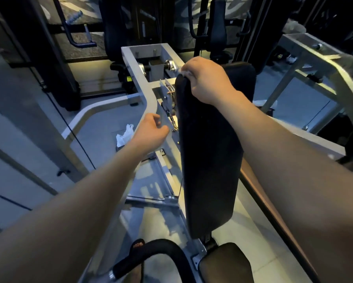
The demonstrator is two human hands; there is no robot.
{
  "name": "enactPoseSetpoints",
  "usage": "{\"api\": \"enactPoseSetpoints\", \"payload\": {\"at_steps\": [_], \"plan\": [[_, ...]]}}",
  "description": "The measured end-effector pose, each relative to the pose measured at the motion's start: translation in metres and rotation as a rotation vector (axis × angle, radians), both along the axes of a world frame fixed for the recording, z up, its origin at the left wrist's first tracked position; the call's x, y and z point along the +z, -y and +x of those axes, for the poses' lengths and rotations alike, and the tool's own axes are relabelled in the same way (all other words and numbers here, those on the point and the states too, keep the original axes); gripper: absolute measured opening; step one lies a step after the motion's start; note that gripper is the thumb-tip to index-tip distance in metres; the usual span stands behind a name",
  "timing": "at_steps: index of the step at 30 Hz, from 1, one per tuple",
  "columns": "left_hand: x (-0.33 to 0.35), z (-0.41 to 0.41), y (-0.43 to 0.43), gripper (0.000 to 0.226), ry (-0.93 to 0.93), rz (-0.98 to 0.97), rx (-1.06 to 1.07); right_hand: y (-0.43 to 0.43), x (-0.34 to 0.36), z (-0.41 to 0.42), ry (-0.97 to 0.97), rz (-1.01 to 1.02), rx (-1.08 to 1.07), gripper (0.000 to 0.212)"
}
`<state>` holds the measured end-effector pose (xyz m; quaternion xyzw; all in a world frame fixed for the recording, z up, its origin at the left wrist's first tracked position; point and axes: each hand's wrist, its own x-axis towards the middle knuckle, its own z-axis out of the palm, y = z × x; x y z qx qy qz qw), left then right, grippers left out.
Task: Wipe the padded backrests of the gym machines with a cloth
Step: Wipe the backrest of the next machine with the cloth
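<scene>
A long black padded backrest (208, 152) stands upright in the middle of the view, on a grey metal machine frame (149, 94). My right hand (204, 80) is closed over the pad's top left corner, and a small bit of pale cloth (184, 73) shows under its fingers. My left hand (151, 131) hovers just left of the pad, beside the metal bracket behind it, fingers loosely curled and holding nothing. The black seat pad (224, 262) sits below the backrest.
A crumpled white bag or tissue (124, 135) lies on the floor left of the frame. A black padded handle (151, 254) curves at the bottom. Another grey frame (322, 64) stands to the right. Dark machines line the back wall.
</scene>
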<state>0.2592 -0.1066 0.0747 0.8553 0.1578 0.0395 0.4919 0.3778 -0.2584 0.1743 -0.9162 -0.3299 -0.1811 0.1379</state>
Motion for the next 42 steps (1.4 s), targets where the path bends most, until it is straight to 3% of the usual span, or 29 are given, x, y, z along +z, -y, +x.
{"api": "enactPoseSetpoints", "payload": {"at_steps": [3,9,14,16,19,21,26,32,36,39,42], "plan": [[-0.005,-0.021,-0.007,0.019,0.001,-0.020,0.138,0.000,-0.005,-0.011,0.122,-0.056,0.063,0.027],[0.000,-0.037,-0.011,0.016,0.069,-0.106,0.250,-0.027,-0.022,-0.035,0.347,-0.430,0.149,0.021],[-0.004,-0.034,-0.031,0.017,0.084,-0.131,0.266,-0.018,-0.091,-0.056,0.377,-0.686,0.157,0.014],[-0.014,-0.030,-0.038,0.019,0.075,-0.115,0.244,-0.004,-0.117,-0.058,0.434,-0.710,0.222,0.012],[-0.025,-0.026,-0.037,0.021,0.044,-0.130,0.195,-0.001,-0.104,-0.050,0.455,-0.724,0.287,0.040],[-0.027,-0.023,-0.035,0.022,0.045,-0.159,0.172,-0.007,-0.078,-0.038,0.509,-0.656,0.287,0.046],[-0.028,-0.013,-0.035,0.021,0.040,-0.234,0.134,-0.022,-0.081,-0.039,0.568,-0.587,0.105,0.029],[-0.054,-0.013,-0.037,0.022,-0.008,-0.234,0.093,0.002,-0.176,-0.085,0.290,-0.816,0.245,0.018],[-0.060,-0.015,-0.037,0.021,-0.038,-0.288,0.096,-0.004,-0.144,-0.069,0.391,-0.721,0.295,0.040],[-0.054,-0.010,-0.029,0.022,-0.031,-0.296,0.099,-0.015,-0.113,-0.052,0.459,-0.586,0.159,0.036],[-0.055,-0.012,-0.017,0.023,-0.034,-0.281,0.098,0.000,-0.146,-0.067,0.475,-0.681,0.183,0.025]]}}
